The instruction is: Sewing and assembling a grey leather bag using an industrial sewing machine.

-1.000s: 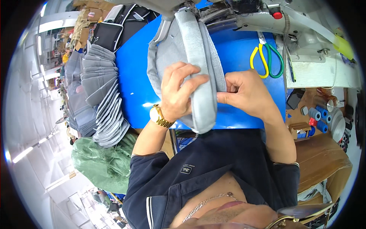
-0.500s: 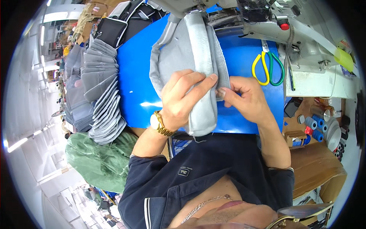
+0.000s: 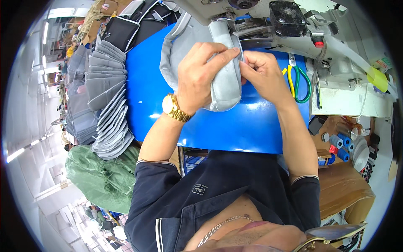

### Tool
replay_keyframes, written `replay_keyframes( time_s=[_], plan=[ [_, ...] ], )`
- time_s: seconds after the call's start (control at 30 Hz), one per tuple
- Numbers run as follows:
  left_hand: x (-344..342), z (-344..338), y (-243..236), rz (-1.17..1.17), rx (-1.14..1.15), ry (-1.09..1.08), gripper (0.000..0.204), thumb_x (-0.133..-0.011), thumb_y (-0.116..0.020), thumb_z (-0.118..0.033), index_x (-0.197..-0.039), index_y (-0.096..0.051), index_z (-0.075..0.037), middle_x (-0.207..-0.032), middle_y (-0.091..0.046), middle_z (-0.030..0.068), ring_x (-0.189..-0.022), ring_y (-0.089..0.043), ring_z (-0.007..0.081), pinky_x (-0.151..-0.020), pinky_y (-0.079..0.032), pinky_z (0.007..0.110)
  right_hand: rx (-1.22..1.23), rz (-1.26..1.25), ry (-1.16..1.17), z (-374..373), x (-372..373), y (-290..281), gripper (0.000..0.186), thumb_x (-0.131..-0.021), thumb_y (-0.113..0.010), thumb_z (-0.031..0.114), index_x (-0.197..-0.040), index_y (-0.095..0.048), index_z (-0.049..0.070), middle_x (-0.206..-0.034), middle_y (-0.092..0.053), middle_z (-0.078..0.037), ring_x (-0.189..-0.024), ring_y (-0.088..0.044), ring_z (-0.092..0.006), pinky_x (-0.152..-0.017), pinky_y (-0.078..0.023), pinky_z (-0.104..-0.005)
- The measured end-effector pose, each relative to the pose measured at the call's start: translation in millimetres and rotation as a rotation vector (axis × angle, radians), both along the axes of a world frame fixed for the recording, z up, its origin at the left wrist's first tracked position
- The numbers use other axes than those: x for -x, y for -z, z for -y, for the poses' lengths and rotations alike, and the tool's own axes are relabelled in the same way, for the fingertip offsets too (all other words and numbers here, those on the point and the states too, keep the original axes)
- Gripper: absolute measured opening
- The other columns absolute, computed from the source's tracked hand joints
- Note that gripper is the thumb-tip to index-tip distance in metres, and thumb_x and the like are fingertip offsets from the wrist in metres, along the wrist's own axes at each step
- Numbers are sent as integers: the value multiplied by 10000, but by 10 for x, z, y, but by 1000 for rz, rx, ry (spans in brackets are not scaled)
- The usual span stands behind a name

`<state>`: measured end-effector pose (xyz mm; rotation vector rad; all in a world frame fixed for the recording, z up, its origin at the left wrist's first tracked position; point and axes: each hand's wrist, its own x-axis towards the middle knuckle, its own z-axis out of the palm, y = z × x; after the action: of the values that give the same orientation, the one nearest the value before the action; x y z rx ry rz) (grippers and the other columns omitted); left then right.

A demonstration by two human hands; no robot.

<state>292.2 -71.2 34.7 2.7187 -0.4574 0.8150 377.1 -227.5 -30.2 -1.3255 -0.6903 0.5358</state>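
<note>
Head view: both hands pinch grey fabric piece.

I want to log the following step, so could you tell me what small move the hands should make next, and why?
Probably ease the grey piece a little further under the sewing machine. Both hands already grip it: the left hand lies flat on top, the right hand pinches its edge, and its top end sits right at the machine's head.
</note>
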Motion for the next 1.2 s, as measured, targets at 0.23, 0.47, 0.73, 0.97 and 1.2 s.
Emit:
replay_keyframes(
  time_s=[0.23,0.47,0.73,0.97,1.2],
  plan=[
    [31,-30,31,62,54,3,401,-681,-769,-147,-1074,-720,-80,-953,-658,84,-842,-640,258,-712,-523,337,55,197,237,-133,32,-66,230,-843,-703,189,-725,-657,-4,-634,-660,-108,-553,-630,-163,-515,-455,-300],
    [73,55,145,80,136,-12,410,-681,-801,-158,-1067,-720,-43,-978,-682,101,-840,-652,248,-707,-528,327,49,347,382,-348,263,187,122,-769,-719,97,-788,-664,-10,-706,-649,-192,-658,-648,-383,-557,-494,-410],
    [-8,5,95,14,45,-4,476,-733,-734,-158,-1195,-671,-60,-1123,-653,139,-972,-626,298,-827,-513,374,-117,118,322,-412,208,289,211,-901,-642,143,-771,-629,-23,-629,-632,-133,-537,-612,-178,-501,-446,-313],
    [-63,19,101,-7,61,-43,476,-708,-736,-159,-1180,-699,-113,-1034,-629,96,-953,-574,261,-779,-472,363,-34,-24,134,-194,70,111,246,-923,-621,150,-746,-630,-20,-636,-657,-75,-576,-629,-112,-531,-477,-257],
    [-101,65,113,92,102,-52,413,-671,-777,-119,-1081,-738,-100,-941,-635,69,-828,-605,214,-655,-487,313,98,267,254,-37,-25,-48,210,-846,-659,135,-730,-586,-25,-581,-586,-108,-493,-554,-156,-494,-424,-317]
  ],
)
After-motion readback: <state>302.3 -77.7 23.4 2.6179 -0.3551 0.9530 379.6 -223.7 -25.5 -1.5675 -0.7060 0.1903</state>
